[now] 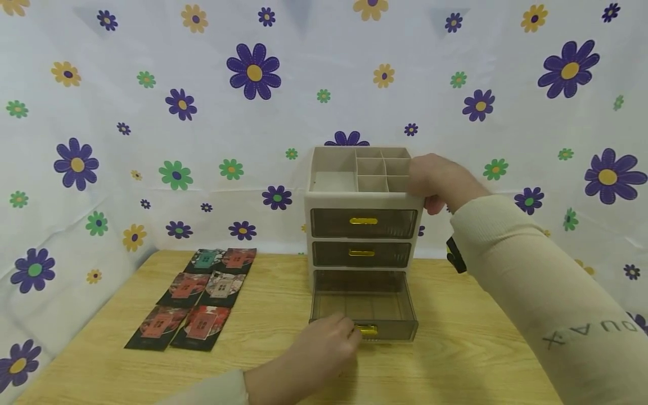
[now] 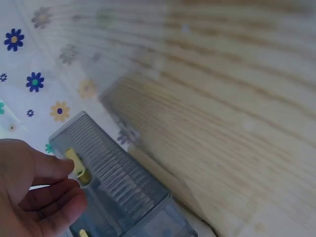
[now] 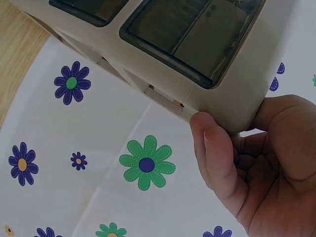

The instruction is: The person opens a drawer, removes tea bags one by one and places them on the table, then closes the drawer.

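A beige desktop drawer organizer (image 1: 365,200) stands on the wooden table, with open compartments along its top. Its lowest smoky see-through drawer (image 1: 331,306) is pulled out, and no contents show inside. My left hand (image 1: 321,343) is at the front of that drawer; in the left wrist view its thumb and curled fingers pinch the gold drawer handle (image 2: 75,163). At the organizer's upper right corner, my right hand (image 1: 435,177) grips the edge. The right wrist view shows the thumb on one side of the corner and the fingers (image 3: 217,153) curled round the other.
Several dark packets with red, green and pale labels (image 1: 188,288) lie in rows on the table (image 1: 268,304) to the left. Two more smoky drawers (image 1: 361,223) above are pushed in. Behind everything hangs a white cloth (image 1: 314,50) printed with flowers.
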A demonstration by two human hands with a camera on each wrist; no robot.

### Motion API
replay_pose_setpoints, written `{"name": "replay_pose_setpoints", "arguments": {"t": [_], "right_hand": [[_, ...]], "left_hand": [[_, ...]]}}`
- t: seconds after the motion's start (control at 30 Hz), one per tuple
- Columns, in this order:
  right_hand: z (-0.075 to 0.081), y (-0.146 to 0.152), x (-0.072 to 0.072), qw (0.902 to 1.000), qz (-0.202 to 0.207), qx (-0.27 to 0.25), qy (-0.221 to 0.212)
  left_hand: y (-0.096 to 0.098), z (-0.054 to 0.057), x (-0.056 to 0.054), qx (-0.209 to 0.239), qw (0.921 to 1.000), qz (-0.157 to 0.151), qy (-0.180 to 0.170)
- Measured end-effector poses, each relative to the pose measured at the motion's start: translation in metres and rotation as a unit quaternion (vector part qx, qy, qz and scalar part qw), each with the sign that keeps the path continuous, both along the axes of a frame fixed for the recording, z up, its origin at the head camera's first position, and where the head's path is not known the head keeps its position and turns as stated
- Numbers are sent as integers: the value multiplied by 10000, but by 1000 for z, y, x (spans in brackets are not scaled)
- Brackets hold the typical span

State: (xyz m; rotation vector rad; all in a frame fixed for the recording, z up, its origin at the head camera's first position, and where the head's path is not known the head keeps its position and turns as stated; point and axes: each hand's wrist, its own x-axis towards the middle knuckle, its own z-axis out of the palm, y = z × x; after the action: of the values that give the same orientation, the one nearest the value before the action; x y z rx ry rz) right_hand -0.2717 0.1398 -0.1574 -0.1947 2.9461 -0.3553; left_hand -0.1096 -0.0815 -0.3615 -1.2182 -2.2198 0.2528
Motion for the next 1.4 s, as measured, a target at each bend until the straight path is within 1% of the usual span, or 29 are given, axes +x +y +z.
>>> {"name": "replay_pose_setpoints", "arguments": {"t": [0.07, 0.17, 0.23, 0.27, 0.37, 0.6, 0.73, 0.8, 0.87, 0.97, 1.1, 1.23, 1.33, 1.4], "right_hand": [[0, 0, 0, 10000, -4, -16, -10], [1, 0, -1, 10000, 0, -52, -20], [1, 0, -1, 10000, 0, -36, -27], [1, 0, -1, 10000, -1, -34, -29], [1, 1, -1, 10000, -16, -14, -35], [0, 2, -2, 10000, -32, 58, -5], [0, 1, -2, 10000, -7, 82, 10], [0, 1, -2, 10000, -8, 89, 7], [0, 1, -2, 9999, -4, 109, 16], [-1, 1, -2, 9999, -11, 108, 8], [-1, 0, -2, 10000, -1, 73, -17], [-2, 1, -1, 10000, 28, 69, -13], [-1, 1, 0, 10000, 14, 75, -15], [-1, 2, -1, 10000, 4, 62, -31]], "left_hand": [[6, -3, -4, -129, 9995, 81, 279], [11, -7, -8, -193, 9976, 138, 644], [14, -7, -10, -264, 9964, 159, 785], [15, -7, -11, -295, 9963, 169, 792], [16, -6, -14, -373, 9966, 227, 693], [19, -4, -28, -445, 9961, 545, 524], [25, -3, -33, -358, 9973, 593, 235], [28, -2, -36, -313, 9973, 637, 165], [31, -2, -38, -267, 9971, 692, 145], [32, -2, -44, -326, 9960, 815, 149], [29, -5, -56, -403, 9941, 991, 203], [26, -7, -72, -221, 9939, 1014, 376], [26, -8, -85, -77, 9939, 1052, 324], [26, -9, -92, -78, 9939, 1085, 183]]}}
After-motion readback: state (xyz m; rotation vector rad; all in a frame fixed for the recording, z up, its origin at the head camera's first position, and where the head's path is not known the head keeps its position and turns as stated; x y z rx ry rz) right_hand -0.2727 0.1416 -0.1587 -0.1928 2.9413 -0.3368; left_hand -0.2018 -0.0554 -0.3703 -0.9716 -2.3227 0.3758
